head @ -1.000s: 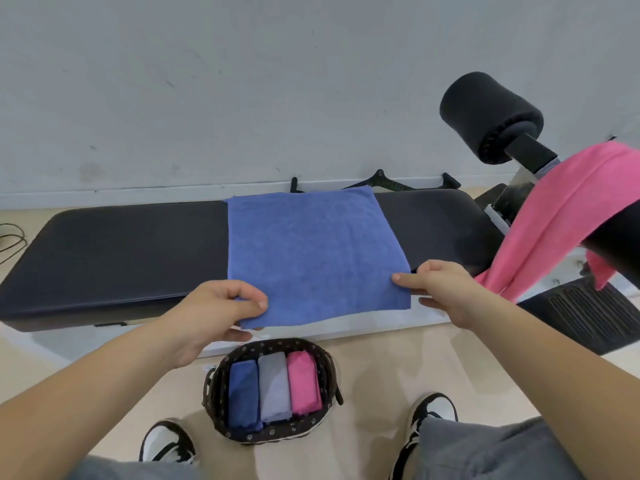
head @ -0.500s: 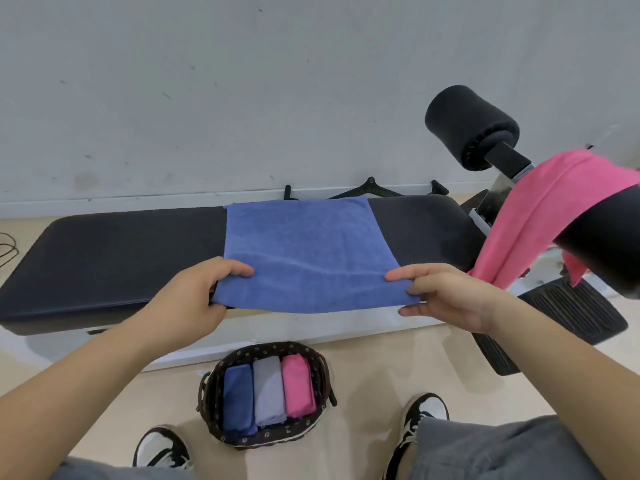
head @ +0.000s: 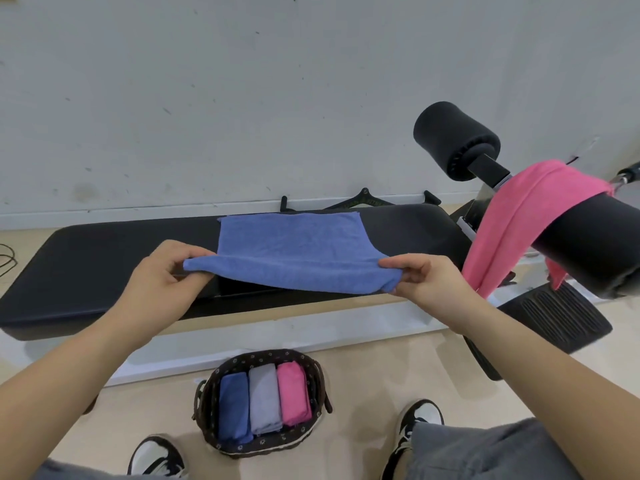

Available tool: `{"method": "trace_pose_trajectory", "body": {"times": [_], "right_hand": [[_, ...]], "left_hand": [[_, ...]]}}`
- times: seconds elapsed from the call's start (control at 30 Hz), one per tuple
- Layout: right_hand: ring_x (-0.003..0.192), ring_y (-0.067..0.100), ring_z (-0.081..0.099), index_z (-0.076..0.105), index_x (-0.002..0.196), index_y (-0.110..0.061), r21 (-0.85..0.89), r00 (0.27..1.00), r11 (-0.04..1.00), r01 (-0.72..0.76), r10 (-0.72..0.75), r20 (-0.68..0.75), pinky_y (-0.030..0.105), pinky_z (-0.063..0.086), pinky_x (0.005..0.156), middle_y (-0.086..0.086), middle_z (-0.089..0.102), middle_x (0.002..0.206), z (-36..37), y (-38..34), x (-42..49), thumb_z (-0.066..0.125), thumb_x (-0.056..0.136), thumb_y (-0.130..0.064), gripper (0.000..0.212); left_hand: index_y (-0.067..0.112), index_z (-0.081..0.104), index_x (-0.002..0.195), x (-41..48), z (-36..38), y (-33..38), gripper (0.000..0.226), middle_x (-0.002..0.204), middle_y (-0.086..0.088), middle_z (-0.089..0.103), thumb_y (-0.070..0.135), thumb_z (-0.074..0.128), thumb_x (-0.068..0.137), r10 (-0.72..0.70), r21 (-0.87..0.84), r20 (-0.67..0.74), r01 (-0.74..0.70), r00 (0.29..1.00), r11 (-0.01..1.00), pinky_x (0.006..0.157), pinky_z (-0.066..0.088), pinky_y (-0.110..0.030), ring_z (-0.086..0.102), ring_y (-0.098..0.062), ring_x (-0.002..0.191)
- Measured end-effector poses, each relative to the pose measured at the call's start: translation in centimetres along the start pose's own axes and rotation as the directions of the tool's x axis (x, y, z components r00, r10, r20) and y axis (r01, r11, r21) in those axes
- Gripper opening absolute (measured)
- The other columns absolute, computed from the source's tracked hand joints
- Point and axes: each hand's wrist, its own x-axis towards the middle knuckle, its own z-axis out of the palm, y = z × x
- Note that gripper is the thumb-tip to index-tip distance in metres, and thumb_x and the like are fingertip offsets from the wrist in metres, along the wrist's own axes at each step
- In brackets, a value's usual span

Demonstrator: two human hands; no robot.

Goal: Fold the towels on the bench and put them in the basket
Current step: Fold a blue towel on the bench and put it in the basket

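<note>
A blue towel (head: 294, 251) lies across the middle of a black padded bench (head: 86, 265). Its near edge is lifted off the padding and held taut between two hands, while its far half rests flat on the bench. The left hand (head: 162, 282) pinches the near left corner, thumb over fingers closed on the cloth. The right hand (head: 433, 282) pinches the near right corner the same way.

A second ago the towel lay flat and hung over the front of the bench, with both hands only gripping its corners. Since then the hands have raised that edge and carried it toward the wall, so the first fold looks to be under way: the near half should next be laid onto the far half.

Below the grip, on the floor between the person's shoes, sits a dark woven basket (head: 311, 372). It holds three folded towels (head: 265, 398) side by side, blue, grey and pink, and little spare room shows. Right of the right hand, a pink towel (head: 512, 216) hangs over a black foam roller (head: 595, 237), not yet folded. Nothing lies on the blue towel, and nothing blocks the fold.
</note>
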Motion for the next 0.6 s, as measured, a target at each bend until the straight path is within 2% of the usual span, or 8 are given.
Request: {"method": "trace_pose_trajectory", "body": {"times": [0.1,0.2,0.3,0.37,0.47,0.53,0.57,0.6], "right_hand": [[0.096,0.014,0.077,0.079,0.106,-0.013,-0.021,1.0,1.0,0.018,-0.019,-0.014,0.024,0.06,0.089,0.0,0.081,0.1,0.0,-0.3,0.0,0.064,0.087,0.021,0.041],[0.088,0.016,0.079,0.081,0.097,-0.012,-0.026,0.998,0.999,0.027,-0.029,-0.058,0.028,0.062,0.087,0.002,0.081,0.09,0.3,-0.3,0.3,0.073,0.087,0.012,0.027],[0.086,0.02,0.079,0.081,0.095,-0.012,-0.018,0.998,1.0,0.016,-0.017,-0.06,0.032,0.063,0.085,0.005,0.081,0.086,0.6,-0.8,0.3,0.082,0.084,-0.003,0.014],[0.087,0.022,0.079,0.08,0.095,-0.009,0.002,1.0,1.0,-0.005,0.005,-0.002,0.035,0.063,0.087,0.008,0.081,0.088,0.5,-1.2,0.2,0.083,0.083,-0.008,0.013],[0.089,0.029,0.075,0.079,0.094,-0.009,-0.021,0.997,0.999,-0.025,0.027,0.067,0.048,0.061,0.092,0.015,0.077,0.095,0.4,-1.2,-0.1,0.084,0.082,-0.03,0.024],[0.1,0.034,0.07,0.077,0.091,-0.013,-0.057,0.996,0.998,-0.024,0.028,0.079,0.051,0.057,0.094,0.012,0.072,0.106,0.1,-1.2,0.0,0.081,0.078,-0.052,0.041],[0.105,0.029,0.069,0.077,0.093,-0.01,-0.038,0.996,0.999,-0.02,0.023,0.088,0.049,0.055,0.096,0.004,0.071,0.111,-0.1,-1.1,0.2,0.079,0.082,-0.049,0.04],[0.109,0.019,0.069,0.076,0.096,-0.003,0.005,0.994,1.0,-0.029,0.028,0.103,0.044,0.053,0.098,-0.007,0.071,0.115,-0.3,-0.8,0.5,0.076,0.09,-0.035,0.032]], "left_hand": [[0.035,0.073,0.097,0.4,-0.1,-0.4,0.019,0.113,0.015,0.063,0.018,0.065,0.098,-0.064,-0.082,0.012,0.064,0.998,0.995,0.083,0.049,-0.031,0.063,-0.016,0.102],[0.036,0.074,0.095,0.7,-0.1,-0.8,0.021,0.116,0.018,0.065,0.016,0.066,0.097,-0.089,-0.123,0.037,0.093,0.995,0.988,0.09,0.051,-0.036,0.064,-0.015,0.104],[0.033,0.076,0.097,0.6,-0.2,-0.8,0.022,0.118,0.021,0.066,0.013,0.066,0.097,-0.064,-0.114,0.043,0.068,0.997,0.991,0.088,0.047,-0.025,0.063,-0.007,0.109],[0.033,0.078,0.092,0.6,-0.3,-0.6,0.027,0.121,0.027,0.065,0.01,0.066,0.097,-0.052,-0.118,0.063,0.059,0.997,0.991,0.087,0.045,-0.02,0.063,-0.001,0.109],[0.032,0.081,0.085,0.4,-0.5,-0.3,0.033,0.118,0.036,0.066,0.005,0.066,0.096,-0.033,-0.139,0.152,0.054,0.988,0.989,0.09,0.045,-0.02,0.064,0.011,0.105],[0.031,0.083,0.088,0.4,-0.8,-0.2,0.03,0.119,0.03,0.07,0.006,0.068,0.095,-0.032,-0.124,0.198,0.058,0.98,0.991,0.097,0.046,-0.024,0.063,0.009,0.11],[0.032,0.083,0.092,0.4,-0.9,-0.2,0.029,0.119,0.026,0.072,0.007,0.069,0.095,-0.035,-0.119,0.216,0.062,0.976,0.991,0.099,0.045,-0.025,0.063,0.009,0.113],[0.032,0.084,0.097,0.4,-1.0,-0.3,0.029,0.118,0.024,0.073,0.007,0.069,0.095,-0.046,-0.117,0.243,0.076,0.969,0.99,0.1,0.045,-0.023,0.062,0.01,0.115]]}}
